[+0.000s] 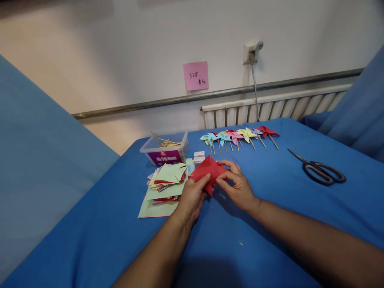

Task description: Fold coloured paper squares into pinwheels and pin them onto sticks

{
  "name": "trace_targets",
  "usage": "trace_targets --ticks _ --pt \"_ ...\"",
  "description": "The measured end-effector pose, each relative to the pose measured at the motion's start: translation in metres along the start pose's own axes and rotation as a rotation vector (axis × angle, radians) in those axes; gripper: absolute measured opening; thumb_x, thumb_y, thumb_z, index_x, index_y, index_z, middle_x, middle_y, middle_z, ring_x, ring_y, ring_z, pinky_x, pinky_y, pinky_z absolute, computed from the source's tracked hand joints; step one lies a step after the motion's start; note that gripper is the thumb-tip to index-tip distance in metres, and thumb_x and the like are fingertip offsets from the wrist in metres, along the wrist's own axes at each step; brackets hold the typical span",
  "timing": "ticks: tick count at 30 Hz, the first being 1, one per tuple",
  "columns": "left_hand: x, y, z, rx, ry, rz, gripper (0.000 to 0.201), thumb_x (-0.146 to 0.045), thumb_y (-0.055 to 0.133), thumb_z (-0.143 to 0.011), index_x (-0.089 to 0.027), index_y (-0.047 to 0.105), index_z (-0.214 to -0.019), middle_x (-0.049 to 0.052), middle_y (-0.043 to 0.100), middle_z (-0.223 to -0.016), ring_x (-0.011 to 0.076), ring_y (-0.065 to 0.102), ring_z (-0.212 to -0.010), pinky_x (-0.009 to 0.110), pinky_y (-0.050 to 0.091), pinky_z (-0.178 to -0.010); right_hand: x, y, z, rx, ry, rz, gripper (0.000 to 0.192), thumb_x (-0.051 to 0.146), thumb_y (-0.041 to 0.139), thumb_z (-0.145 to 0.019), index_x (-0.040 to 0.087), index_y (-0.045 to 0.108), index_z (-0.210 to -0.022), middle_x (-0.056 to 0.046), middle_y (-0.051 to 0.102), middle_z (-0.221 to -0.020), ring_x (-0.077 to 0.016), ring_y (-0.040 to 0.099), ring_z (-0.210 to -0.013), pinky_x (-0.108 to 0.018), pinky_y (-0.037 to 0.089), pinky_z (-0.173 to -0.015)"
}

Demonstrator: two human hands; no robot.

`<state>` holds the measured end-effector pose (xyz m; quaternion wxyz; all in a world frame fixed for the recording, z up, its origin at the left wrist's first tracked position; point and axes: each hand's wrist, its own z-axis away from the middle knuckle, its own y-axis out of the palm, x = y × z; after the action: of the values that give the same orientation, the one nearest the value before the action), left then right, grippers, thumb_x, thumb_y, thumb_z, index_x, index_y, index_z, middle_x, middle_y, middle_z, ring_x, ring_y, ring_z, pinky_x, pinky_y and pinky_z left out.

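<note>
A red paper square with cut corners [209,168] is held up over the table between both hands. My left hand [195,193] grips it from below, the thumb lying on its face. On the other side, my right hand [235,182] pinches its right edge between thumb and fingers. Just left of the hands lies a stack of cut coloured paper [169,174], pale green on top, resting on larger green sheets [156,206]. Small white boxes [199,157] sit right behind the red paper.
A clear plastic box [163,152] of wooden sticks stands behind the paper stack. Several finished paper pinwheels [235,137] lie in a row at the back. Black-handled scissors [319,170] rest open at the right. A radiator [288,104] and metal rail line the wall.
</note>
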<state>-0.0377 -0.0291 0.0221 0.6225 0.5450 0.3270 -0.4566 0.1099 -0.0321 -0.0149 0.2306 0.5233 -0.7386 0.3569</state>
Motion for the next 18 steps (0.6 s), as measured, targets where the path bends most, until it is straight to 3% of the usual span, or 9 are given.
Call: trace_targets --ticks 6,18 --pt "-0.0010 0.0033 0.0023 -0.016 -0.043 -0.015 0.024 -0.028 0.078 -0.062 -0.013 0.068 -0.079 0.004 0.069 -0.071 0.0129 0.060 -0.060 0.023 0.046 -0.057 -0.0045 0.0007 -0.0013 -0.016 0.104 -0.068 0.012 0.024 0.061 -0.081 0.021 0.061 -0.070 -0.009 0.059 -0.115 -0.0237 0.054 -0.112 -0.041 0.041 -0.095" --pt "0.0001 0.0023 0.0023 0.015 -0.065 -0.017 0.022 -0.023 0.076 -0.062 -0.013 0.071 -0.082 0.004 0.070 -0.072 0.0133 0.061 -0.060 0.024 0.047 -0.058 -0.0069 0.0029 -0.0011 -0.044 0.162 -0.097 0.012 0.022 0.061 -0.079 0.021 0.064 -0.068 -0.008 0.063 -0.104 -0.0221 0.058 -0.103 -0.037 0.044 -0.090"
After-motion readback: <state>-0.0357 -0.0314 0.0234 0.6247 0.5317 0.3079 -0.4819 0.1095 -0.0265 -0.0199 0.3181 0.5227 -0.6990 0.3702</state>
